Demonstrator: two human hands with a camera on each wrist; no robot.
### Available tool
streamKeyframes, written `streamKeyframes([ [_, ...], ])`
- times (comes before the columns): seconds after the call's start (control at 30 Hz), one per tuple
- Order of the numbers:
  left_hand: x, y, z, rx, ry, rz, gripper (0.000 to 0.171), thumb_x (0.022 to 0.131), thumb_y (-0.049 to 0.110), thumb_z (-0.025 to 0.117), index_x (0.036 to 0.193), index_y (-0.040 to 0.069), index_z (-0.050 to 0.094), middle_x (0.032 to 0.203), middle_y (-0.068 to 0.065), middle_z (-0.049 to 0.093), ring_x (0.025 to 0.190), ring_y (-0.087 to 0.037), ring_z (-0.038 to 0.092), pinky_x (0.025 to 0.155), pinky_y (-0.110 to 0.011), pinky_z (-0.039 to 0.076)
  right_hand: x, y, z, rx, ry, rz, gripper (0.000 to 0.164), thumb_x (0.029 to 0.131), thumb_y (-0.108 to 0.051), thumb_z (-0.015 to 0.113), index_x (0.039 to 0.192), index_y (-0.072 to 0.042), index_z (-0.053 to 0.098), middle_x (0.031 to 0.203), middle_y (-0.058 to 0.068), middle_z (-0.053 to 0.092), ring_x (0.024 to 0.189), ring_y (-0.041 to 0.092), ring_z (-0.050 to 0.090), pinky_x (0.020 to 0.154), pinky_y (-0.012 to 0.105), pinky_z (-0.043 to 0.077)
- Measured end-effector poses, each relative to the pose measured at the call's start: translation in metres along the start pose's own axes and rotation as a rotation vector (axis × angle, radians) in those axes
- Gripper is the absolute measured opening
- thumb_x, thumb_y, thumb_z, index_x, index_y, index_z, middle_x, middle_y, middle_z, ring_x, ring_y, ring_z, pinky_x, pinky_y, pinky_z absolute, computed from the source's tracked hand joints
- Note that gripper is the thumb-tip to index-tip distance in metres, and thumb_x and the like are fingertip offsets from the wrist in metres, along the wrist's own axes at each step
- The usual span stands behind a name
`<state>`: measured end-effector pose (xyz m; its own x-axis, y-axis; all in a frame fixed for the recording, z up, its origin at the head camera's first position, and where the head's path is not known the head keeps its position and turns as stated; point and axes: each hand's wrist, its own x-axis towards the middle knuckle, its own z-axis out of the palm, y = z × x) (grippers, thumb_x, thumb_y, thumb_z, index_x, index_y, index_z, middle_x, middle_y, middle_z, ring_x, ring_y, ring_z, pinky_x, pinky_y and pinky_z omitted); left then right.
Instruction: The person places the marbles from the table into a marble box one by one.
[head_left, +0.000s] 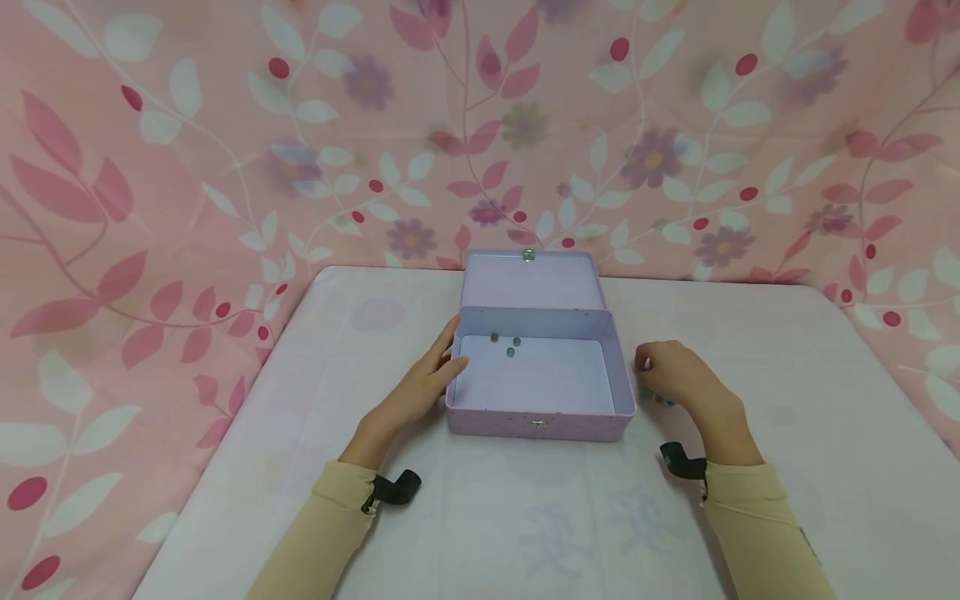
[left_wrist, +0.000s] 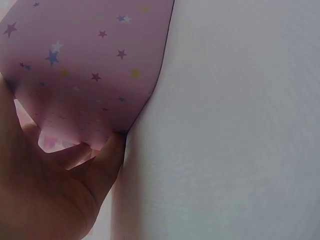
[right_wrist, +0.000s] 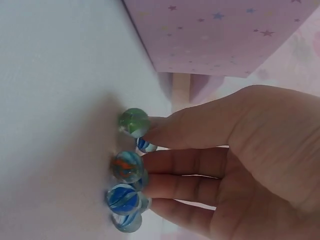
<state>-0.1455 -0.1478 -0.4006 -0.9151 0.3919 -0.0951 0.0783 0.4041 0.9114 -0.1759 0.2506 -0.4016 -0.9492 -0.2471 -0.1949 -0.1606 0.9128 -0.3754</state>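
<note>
A lilac tin box (head_left: 536,425) with printed stars sits on the table, its hinged lid (head_left: 532,279) tipped back. My left hand (head_left: 420,387) holds the box's left wall, thumb over the rim and fingers along the starry outer side (left_wrist: 95,65). Three marbles (head_left: 511,352) lie inside, toward the back left. Just right of the box, my right hand (head_left: 678,371) is low at the table with bent fingers. In the right wrist view its thumb tip meets a green marble (right_wrist: 134,122), which it pinches. Several blue and orange swirled marbles (right_wrist: 123,199) cluster by the other fingertips.
A white patterned cloth (head_left: 555,517) covers the table. Behind it hangs a pink floral curtain (head_left: 480,150), close to the lid. Black wrist cameras (head_left: 397,487) stick out from both sleeves. A metal clasp (head_left: 538,424) is on the box front.
</note>
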Motion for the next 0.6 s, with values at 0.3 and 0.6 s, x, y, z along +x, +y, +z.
streamKeyframes([
  [0.3, -0.0002, 0.0015, -0.0008, 0.009, 0.007, -0.001, 0.070, 0.105, 0.038, 0.046, 0.160, 0.037, 0.003, 0.168, -0.011, 0.011, 0.151, -0.038, 0.023, 0.118, -0.057, 0.030, 0.0037, 0.0026, 0.0030, -0.010, 0.022, 0.020, 0.013, 0.084, -0.002, 0.055, 0.092, -0.002, 0.066, 0.073, 0.008, 0.064, 0.054, 0.017, 0.057, 0.052, 0.031, 0.044],
  [0.6, 0.0019, -0.0029, 0.0000, 0.010, 0.003, -0.005, 0.070, 0.105, 0.038, 0.046, 0.160, 0.038, 0.003, 0.168, -0.011, 0.011, 0.152, -0.039, 0.023, 0.118, -0.058, 0.029, 0.0024, 0.0012, -0.0003, -0.037, 0.053, -0.007, 0.013, 0.089, -0.006, 0.056, 0.094, -0.002, 0.067, 0.078, 0.010, 0.066, 0.060, 0.019, 0.058, 0.057, 0.035, 0.046],
])
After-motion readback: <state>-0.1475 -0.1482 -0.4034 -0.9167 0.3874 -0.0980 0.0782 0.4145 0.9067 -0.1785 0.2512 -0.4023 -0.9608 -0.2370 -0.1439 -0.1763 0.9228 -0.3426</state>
